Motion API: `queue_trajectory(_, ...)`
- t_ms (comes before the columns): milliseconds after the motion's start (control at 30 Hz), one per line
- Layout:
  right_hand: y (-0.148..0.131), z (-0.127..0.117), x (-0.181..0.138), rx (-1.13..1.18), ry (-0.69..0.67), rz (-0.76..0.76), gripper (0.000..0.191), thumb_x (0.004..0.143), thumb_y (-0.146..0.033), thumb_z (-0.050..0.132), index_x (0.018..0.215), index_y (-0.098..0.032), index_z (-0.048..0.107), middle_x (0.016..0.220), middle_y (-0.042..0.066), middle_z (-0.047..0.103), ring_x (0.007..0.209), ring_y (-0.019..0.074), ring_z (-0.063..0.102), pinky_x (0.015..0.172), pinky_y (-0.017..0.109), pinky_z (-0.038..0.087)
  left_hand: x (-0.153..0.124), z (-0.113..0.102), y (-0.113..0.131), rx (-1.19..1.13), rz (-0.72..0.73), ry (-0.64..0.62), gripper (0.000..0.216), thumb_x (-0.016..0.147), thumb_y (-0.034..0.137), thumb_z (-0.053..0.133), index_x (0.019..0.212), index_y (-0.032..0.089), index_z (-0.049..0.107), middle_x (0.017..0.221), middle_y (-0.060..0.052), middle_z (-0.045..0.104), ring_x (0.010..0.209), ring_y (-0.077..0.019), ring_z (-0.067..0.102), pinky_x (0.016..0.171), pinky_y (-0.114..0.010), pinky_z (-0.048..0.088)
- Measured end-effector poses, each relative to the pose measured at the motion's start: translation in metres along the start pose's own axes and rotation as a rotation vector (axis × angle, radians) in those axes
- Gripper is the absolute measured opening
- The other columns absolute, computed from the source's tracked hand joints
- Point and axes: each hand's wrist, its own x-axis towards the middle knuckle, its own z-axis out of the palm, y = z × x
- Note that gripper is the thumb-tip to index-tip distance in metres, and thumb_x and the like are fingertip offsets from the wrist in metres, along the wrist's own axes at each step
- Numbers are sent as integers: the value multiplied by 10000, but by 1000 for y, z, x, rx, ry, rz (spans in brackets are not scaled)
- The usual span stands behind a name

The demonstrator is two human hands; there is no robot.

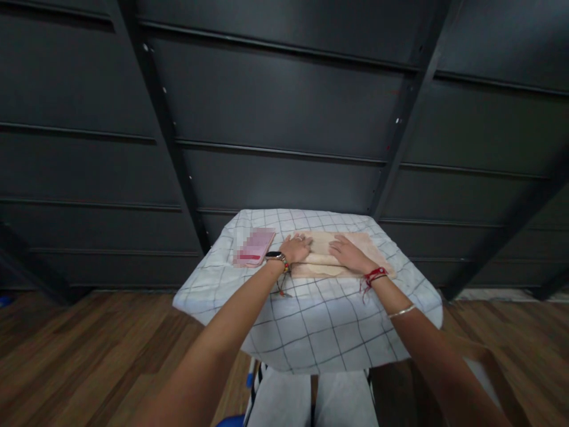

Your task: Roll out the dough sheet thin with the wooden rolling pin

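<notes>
A peach-beige cloth (320,248), which looks like a small towel, lies on the table with a folded, layered strip across its middle. My left hand (297,248) rests on its left part, fingers stretched out and a ring on one finger. On the right side of the strip lies my right hand (351,254), palm down with the fingers extended. Neither hand grips anything that shows. Just left of my left hand is a pink phone-like object (258,246), partly blurred out.
A white tablecloth with a dark grid (311,320) covers the small table and hangs over its front edge. Dark metal shelving or panels (284,107) stand right behind it. At the lower right a brown box (489,367) sits on the wooden floor (120,338).
</notes>
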Motion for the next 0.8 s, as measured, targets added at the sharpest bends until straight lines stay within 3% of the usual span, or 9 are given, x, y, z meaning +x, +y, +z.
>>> queue_trajectory(167,3,10,0,9,-83,228,478,995,-358,260,1359,-166,505,1486,124,391,1384,263,304,1081,505,276,-6,-1,1,-16,-20,-48,480,969,295,268,1429,255,401,1507,-78,361,1391,-250,301,1109,-498,209)
queue_trajectory(267,-8,11,-12,48,-88,291,512,995,-374,223,1421,-181,432,1534,106,307,1415,266,244,1077,503,289,-15,-2,5,-6,12,-31,474,978,290,236,1408,256,433,1503,-69,369,1389,-241,301,1111,-493,203)
queue_trajectory(433,-27,10,-30,-11,-16,285,513,996,-338,223,1409,-132,447,1491,122,386,1407,233,271,1087,417,296,-29,-2,10,21,14,-29,474,985,290,217,1383,221,465,1477,-87,409,1369,-249,330,1105,-468,214)
queue_trajectory(567,-41,10,-42,-77,59,280,491,1001,-326,240,1361,-107,494,1443,132,453,1381,241,326,1086,417,290,-41,0,11,38,62,-11,474,989,280,205,1383,187,452,1452,-103,437,1348,-234,363,1105,-412,231)
queue_trajectory(800,-51,3,-53,-140,70,186,407,1002,-359,312,1109,-143,639,1211,155,640,1322,246,412,992,361,367,-55,4,12,59,81,52,448,987,240,227,1362,143,453,1416,-106,473,1344,-210,364,1097,-344,265)
